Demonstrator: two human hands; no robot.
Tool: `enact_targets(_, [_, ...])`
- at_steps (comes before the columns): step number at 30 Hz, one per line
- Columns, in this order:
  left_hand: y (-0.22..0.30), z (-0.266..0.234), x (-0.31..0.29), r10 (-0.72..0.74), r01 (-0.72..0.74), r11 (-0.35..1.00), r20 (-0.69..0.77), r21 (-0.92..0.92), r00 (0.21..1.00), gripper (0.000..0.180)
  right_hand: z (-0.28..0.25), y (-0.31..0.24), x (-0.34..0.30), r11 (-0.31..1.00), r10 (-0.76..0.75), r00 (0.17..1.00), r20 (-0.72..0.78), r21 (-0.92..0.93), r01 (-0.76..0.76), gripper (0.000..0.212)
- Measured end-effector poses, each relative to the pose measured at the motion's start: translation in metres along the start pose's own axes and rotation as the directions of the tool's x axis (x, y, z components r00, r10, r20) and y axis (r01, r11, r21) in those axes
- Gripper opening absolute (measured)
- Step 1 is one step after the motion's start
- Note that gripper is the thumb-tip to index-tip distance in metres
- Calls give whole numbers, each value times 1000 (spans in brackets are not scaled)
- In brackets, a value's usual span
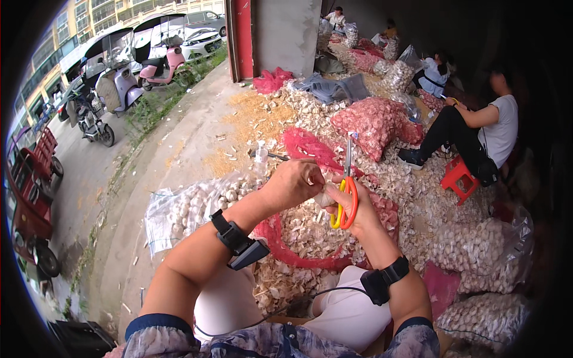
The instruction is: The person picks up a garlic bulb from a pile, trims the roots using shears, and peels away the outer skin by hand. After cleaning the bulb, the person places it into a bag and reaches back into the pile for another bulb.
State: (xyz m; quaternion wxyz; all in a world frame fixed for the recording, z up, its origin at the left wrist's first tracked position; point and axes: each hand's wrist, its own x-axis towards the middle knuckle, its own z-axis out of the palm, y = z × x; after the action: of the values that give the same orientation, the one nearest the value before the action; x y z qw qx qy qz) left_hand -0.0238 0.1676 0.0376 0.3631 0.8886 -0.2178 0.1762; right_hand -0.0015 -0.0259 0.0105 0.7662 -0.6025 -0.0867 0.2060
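Note:
My left hand [293, 184] is closed around a garlic bulb [324, 197], of which only a pale bit shows between the two hands. My right hand [357, 209] grips scissors [346, 194] with orange and yellow handles, blades pointing up and away from me. Both hands meet above a red mesh bag [280, 238] full of garlic scraps. Each wrist carries a black strapped device.
A clear plastic bag of garlic [185, 209] lies to the left. Red mesh sacks [376, 122] and white sacks of garlic [477, 247] lie ahead and right. A person sits on a red stool [456, 176]. Scooters [119, 77] stand parked at the street.

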Motion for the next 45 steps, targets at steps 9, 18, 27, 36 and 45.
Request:
enact_targets(9, [4,15,-4,-28,33,996,-61,86,998,10,-8,6,1,1000,-4,1000,5,-9,5,34])
enact_targets(18, [10,17,8,-245,244,969,-19,-40,969,13,-23,-11,7,994,106,987,117,0,-106,30])
enact_targets(27, [4,19,10,-410,384,681,109,-623,905,13,-27,-18,0,981,114,975,189,134,-140,32])
enact_targets(36, [9,23,10,-544,367,418,95,-831,834,14,-31,-9,8,942,20,996,84,334,-47,28])
enact_targets(45, [-2,17,12,-511,270,21,222,-963,831,16,-32,-12,10,964,-86,988,129,262,50,46])
